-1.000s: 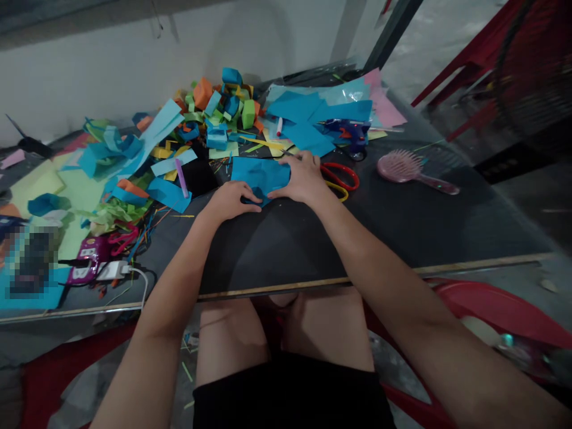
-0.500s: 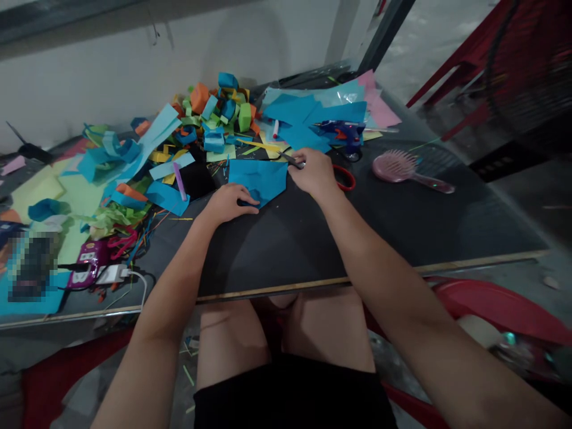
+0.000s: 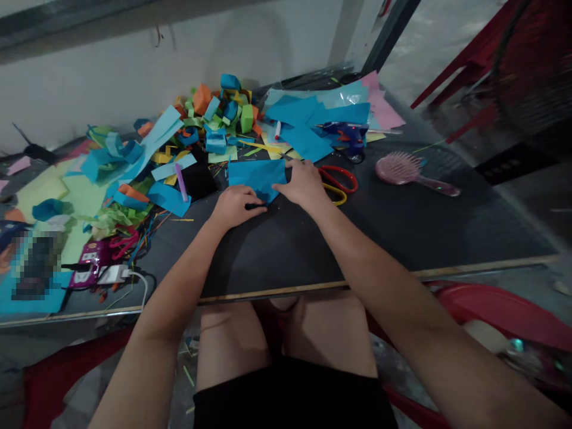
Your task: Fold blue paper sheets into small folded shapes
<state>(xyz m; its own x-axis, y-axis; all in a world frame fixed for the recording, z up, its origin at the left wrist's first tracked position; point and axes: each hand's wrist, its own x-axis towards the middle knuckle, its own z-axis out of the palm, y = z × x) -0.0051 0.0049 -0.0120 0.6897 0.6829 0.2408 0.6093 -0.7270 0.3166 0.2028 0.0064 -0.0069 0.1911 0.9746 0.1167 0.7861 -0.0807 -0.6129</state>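
Observation:
A sheet of blue paper (image 3: 254, 174) lies on the dark table in front of me, its surface creased. My left hand (image 3: 236, 205) rests on the sheet's lower left, fingers curled over it and thumb along the near edge. At the sheet's right edge is my right hand (image 3: 306, 182), its thumb stretched away from the fingers and touching the paper. Beside and partly under that hand lie scissors (image 3: 345, 174) with a red and a yellow handle loop; the blade tips show beyond the fingers and the middle is hidden.
Right of the scissors lie a pink hairbrush (image 3: 397, 168) and, farther back, a blue glue gun (image 3: 351, 136). Folded paper pieces (image 3: 214, 113) are heaped at the back. A purple power strip (image 3: 92, 262), a white charger (image 3: 111, 274) and a blurred-out device (image 3: 36, 265) sit at left.
My right hand has loosened from the scissors and its thumb has moved left onto the paper's edge. The scissors' yellow loop now shows. My left hand has shifted slightly right.

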